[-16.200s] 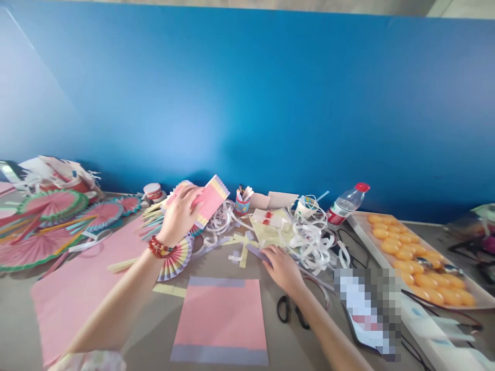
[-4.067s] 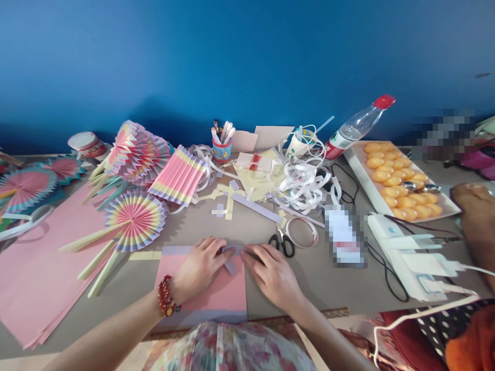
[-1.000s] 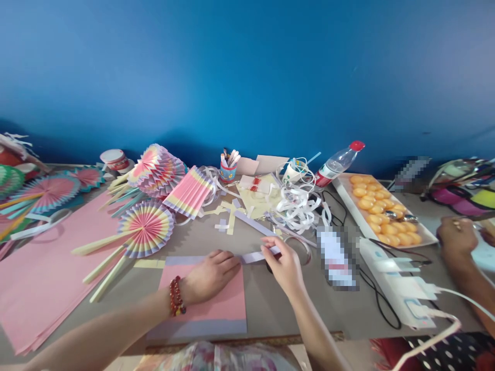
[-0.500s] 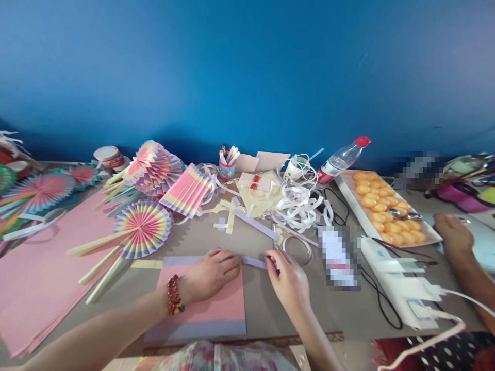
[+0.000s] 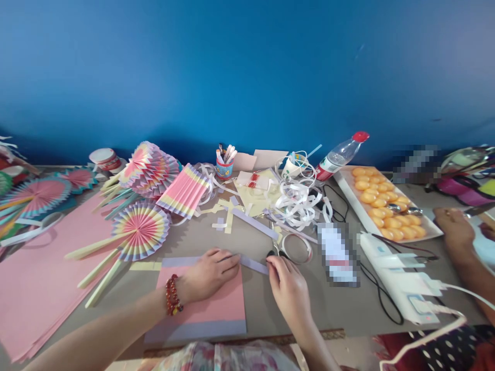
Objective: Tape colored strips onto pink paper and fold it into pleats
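Note:
My left hand [image 5: 213, 275] lies palm down across a pink paper sheet [image 5: 222, 309] with lavender bands along its edges. Its fingers are stretched out over the paper, near the end of a narrow lavender paper strip [image 5: 253, 264]. The strip runs from those fingertips to my right hand [image 5: 288, 283], whose thumb and fingers are pinched at its other end. Just behind the right fingers lie scissors [image 5: 275, 238] with black handles, partly hidden by the hand. A roll of tape [image 5: 297, 248] stands beside them.
Pleated paper fans [image 5: 141, 231] and large pink sheets [image 5: 46, 278] lie left. Behind are curled white strips [image 5: 297, 203], a pen cup [image 5: 225, 167] and a bottle [image 5: 340, 157]. Right are a blurred phone [image 5: 337, 255], a power strip [image 5: 402, 281], a food tray [image 5: 358, 206] and another person's hand [image 5: 456, 229].
My right fingers have shifted slightly on the strip, and more of the scissors' black handles shows behind them. My left hand stays in place. The other person's hand has moved slightly.

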`<state>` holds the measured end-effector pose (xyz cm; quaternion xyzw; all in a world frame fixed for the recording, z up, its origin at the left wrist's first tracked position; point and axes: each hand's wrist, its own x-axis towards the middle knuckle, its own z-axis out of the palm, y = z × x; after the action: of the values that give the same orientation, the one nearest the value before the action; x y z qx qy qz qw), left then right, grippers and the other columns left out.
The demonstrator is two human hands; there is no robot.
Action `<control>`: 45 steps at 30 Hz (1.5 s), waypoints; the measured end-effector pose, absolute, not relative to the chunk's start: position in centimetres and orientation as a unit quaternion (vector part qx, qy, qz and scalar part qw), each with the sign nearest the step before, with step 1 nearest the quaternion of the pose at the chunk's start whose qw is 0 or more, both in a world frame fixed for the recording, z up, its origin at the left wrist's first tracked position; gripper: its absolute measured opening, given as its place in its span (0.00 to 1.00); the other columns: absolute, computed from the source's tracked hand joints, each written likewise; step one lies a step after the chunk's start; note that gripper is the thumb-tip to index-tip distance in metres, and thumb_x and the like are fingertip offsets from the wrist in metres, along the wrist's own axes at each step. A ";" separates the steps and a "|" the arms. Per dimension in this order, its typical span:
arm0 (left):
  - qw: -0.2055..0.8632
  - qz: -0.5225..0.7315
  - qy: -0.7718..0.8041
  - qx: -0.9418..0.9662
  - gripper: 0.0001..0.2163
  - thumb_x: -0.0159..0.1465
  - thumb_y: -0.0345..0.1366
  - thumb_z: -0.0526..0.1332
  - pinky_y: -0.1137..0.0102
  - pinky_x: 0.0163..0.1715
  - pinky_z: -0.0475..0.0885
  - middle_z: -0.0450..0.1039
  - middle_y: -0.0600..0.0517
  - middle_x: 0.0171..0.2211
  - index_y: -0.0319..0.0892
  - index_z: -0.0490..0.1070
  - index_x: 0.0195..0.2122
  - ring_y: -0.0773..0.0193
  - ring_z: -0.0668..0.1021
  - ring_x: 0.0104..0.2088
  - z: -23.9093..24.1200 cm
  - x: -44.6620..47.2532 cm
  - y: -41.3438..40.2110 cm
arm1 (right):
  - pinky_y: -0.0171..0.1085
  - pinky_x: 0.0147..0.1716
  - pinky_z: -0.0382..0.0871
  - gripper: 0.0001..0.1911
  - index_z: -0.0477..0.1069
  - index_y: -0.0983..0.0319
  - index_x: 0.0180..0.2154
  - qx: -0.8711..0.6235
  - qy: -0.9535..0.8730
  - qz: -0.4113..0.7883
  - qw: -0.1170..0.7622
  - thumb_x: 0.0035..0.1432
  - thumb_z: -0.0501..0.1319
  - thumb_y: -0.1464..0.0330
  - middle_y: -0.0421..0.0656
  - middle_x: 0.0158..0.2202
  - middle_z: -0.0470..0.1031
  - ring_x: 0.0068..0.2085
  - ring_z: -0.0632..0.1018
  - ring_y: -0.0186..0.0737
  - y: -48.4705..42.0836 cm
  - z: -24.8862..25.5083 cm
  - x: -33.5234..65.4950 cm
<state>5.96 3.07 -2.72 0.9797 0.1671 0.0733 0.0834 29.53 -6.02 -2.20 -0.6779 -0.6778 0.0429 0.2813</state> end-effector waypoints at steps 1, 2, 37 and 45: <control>0.091 0.081 0.168 0.978 0.15 0.69 0.26 0.51 0.58 0.52 0.65 0.66 0.46 0.60 0.44 0.67 0.54 0.56 0.70 0.54 -2.8 5.9 3.1 | 0.39 0.36 0.69 0.09 0.69 0.59 0.40 -0.682 -0.669 0.041 0.293 0.66 0.51 0.70 0.45 0.35 0.76 0.36 0.77 0.43 -6.4 -2.1 29.7; 0.099 0.089 0.169 0.977 0.16 0.69 0.26 0.51 0.59 0.52 0.65 0.66 0.46 0.59 0.44 0.67 0.54 0.56 0.70 0.55 -3.0 5.8 3.1 | 0.39 0.36 0.70 0.09 0.70 0.59 0.40 -0.687 -0.657 0.040 0.308 0.66 0.51 0.69 0.45 0.36 0.76 0.37 0.78 0.43 -6.8 -1.9 29.9; 0.112 0.147 0.369 0.911 0.16 0.66 0.32 0.55 0.57 0.53 0.70 0.72 0.46 0.55 0.44 0.69 0.55 0.53 0.73 0.53 -0.3 -0.4 -0.6 | 0.53 0.61 0.59 0.16 0.70 0.55 0.54 -0.463 -0.871 0.068 0.152 0.65 0.56 0.66 0.43 0.57 0.70 0.58 0.67 0.45 -2.9 -0.8 26.1; 0.084 0.098 0.286 0.950 0.24 0.66 0.34 0.57 0.54 0.62 0.61 0.59 0.49 0.65 0.45 0.58 0.63 0.54 0.64 0.63 -1.9 1.0 -0.9 | 0.47 0.53 0.68 0.13 0.74 0.56 0.48 -0.506 -0.832 0.039 0.223 0.65 0.55 0.70 0.45 0.53 0.74 0.52 0.73 0.45 -2.4 -1.4 29.1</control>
<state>1.01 -0.87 -1.91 0.9495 0.2859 0.0978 0.0842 29.13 -2.45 -1.37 -0.5064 -0.8321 0.0393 0.2228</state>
